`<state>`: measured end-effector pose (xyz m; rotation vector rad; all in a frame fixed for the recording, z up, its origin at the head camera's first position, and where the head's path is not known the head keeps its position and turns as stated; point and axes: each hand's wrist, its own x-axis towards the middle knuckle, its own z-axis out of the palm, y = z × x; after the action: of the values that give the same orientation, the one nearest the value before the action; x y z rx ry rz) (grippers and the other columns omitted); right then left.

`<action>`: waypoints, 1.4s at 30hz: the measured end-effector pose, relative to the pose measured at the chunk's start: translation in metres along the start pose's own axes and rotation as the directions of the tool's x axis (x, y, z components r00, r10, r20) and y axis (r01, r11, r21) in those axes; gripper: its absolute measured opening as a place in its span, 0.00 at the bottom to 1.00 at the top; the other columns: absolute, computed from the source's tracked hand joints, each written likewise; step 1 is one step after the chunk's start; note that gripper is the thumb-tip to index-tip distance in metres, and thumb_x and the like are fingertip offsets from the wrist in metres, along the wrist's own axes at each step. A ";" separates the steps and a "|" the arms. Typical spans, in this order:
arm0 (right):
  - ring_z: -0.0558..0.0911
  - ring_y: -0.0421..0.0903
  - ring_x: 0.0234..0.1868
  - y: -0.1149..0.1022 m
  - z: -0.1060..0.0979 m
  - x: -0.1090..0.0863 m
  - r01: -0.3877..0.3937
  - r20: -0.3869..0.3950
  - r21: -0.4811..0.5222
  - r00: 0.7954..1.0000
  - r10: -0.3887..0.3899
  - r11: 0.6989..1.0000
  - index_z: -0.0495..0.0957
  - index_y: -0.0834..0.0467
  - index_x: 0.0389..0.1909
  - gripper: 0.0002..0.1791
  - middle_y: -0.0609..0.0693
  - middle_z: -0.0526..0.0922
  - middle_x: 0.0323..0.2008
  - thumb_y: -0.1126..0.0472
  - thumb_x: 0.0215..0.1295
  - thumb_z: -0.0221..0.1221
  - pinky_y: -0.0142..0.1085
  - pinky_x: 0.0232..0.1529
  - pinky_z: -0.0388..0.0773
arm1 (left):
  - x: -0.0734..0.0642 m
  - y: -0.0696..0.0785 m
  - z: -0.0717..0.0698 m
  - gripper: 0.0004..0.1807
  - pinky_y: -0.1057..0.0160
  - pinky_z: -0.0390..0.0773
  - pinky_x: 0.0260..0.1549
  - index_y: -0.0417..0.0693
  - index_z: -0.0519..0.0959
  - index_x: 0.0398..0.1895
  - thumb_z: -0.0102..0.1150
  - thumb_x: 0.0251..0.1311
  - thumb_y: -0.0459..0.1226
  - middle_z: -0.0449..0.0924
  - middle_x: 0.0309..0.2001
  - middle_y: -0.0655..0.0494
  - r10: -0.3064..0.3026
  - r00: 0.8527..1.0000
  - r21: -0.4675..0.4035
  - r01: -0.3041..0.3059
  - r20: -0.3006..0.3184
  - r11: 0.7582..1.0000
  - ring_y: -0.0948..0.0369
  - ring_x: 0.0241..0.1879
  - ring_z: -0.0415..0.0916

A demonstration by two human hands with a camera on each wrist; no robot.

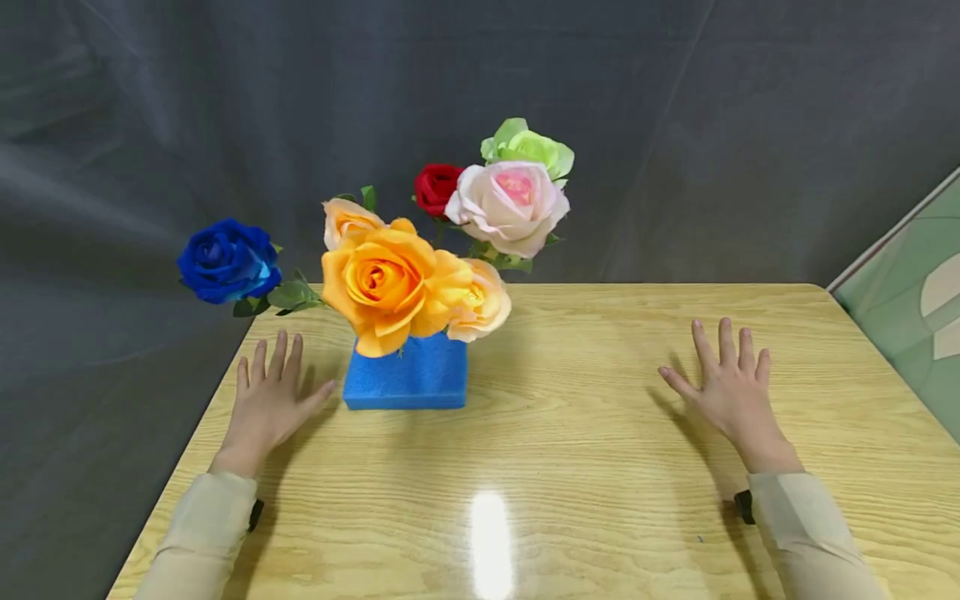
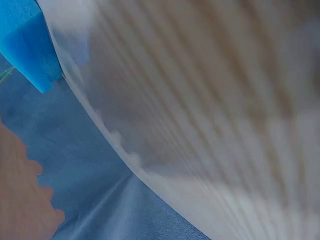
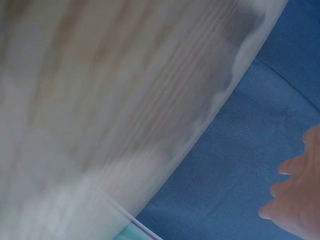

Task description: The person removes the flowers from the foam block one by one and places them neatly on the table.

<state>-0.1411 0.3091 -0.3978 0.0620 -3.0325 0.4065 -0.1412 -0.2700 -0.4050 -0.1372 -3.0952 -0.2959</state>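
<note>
Left hand point(image 1: 270, 404) and right hand point(image 1: 723, 400) spread wide, gripping nothing

Leftmost, a deep-blue artificial rose point(image 1: 227, 260) leans out above my left fingertips. That thumb sits just beside a blue rectangular foam block point(image 1: 405, 393) on the pale wood-grain counter point(image 1: 585, 433). Over the block cluster a large orange rose point(image 1: 378, 279), peach roses point(image 1: 483, 304), a dark-red rose point(image 1: 437, 189), a pink-white rose point(image 1: 513, 208) and a pale-green rose point(image 1: 532, 154). I judge this a pause; any further touch would call for reaching round the orange bloom, which hides most stems. My right hand is well apart from everything. Dark-grey cloth point(image 1: 675, 167) hangs behind; a green panel point(image 1: 892, 308) stands far right.
</note>
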 end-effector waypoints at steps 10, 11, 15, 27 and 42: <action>0.30 0.76 0.71 -0.007 -0.001 0.002 0.032 0.015 0.083 0.999 -0.034 0.996 0.31 0.60 0.76 0.49 0.75 0.31 0.72 0.34 0.70 0.41 0.72 0.65 0.29 | -0.004 0.013 0.000 0.50 0.33 0.34 0.69 0.43 0.40 0.77 0.40 0.64 0.65 0.36 0.77 0.39 0.047 0.998 0.000 -0.047 0.034 0.999 0.37 0.74 0.33; 0.30 0.76 0.71 -0.009 -0.001 0.003 0.040 0.014 0.101 0.999 -0.042 0.994 0.31 0.60 0.76 0.49 0.75 0.31 0.72 0.35 0.70 0.41 0.72 0.65 0.29 | -0.005 0.014 0.000 0.50 0.34 0.34 0.69 0.43 0.41 0.77 0.40 0.64 0.66 0.36 0.77 0.39 0.053 0.998 0.002 -0.053 0.040 0.999 0.37 0.75 0.33; 0.33 0.77 0.71 -0.015 -0.001 0.006 0.071 -0.012 0.166 0.997 -0.070 0.984 0.33 0.64 0.75 0.47 0.76 0.34 0.72 0.38 0.72 0.42 0.73 0.64 0.33 | -0.005 0.022 0.000 0.50 0.34 0.35 0.69 0.46 0.40 0.77 0.42 0.63 0.66 0.36 0.77 0.41 0.091 0.994 0.000 -0.091 0.063 0.996 0.38 0.75 0.32; 0.50 0.73 0.71 -0.057 -0.009 0.022 0.117 -0.088 0.432 0.992 -0.088 0.894 0.44 0.67 0.74 0.40 0.72 0.50 0.72 0.52 0.71 0.52 0.67 0.66 0.50 | -0.004 0.047 0.009 0.45 0.36 0.47 0.69 0.46 0.51 0.75 0.52 0.62 0.59 0.46 0.77 0.45 0.291 0.956 0.012 -0.291 0.021 0.957 0.41 0.74 0.43; 0.64 0.61 0.70 -0.127 0.003 0.048 0.076 0.003 0.693 0.994 -0.109 0.717 0.62 0.65 0.69 0.28 0.63 0.65 0.68 0.62 0.70 0.54 0.53 0.68 0.64 | -0.002 0.071 0.018 0.40 0.39 0.49 0.70 0.54 0.55 0.75 0.51 0.63 0.59 0.51 0.76 0.52 0.447 0.891 0.016 -0.450 0.079 0.893 0.46 0.75 0.47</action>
<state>-0.1823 0.1847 -0.3636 0.2689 -2.7001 1.5229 -0.1335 -0.1975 -0.4092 -0.8650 -3.0107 -0.2220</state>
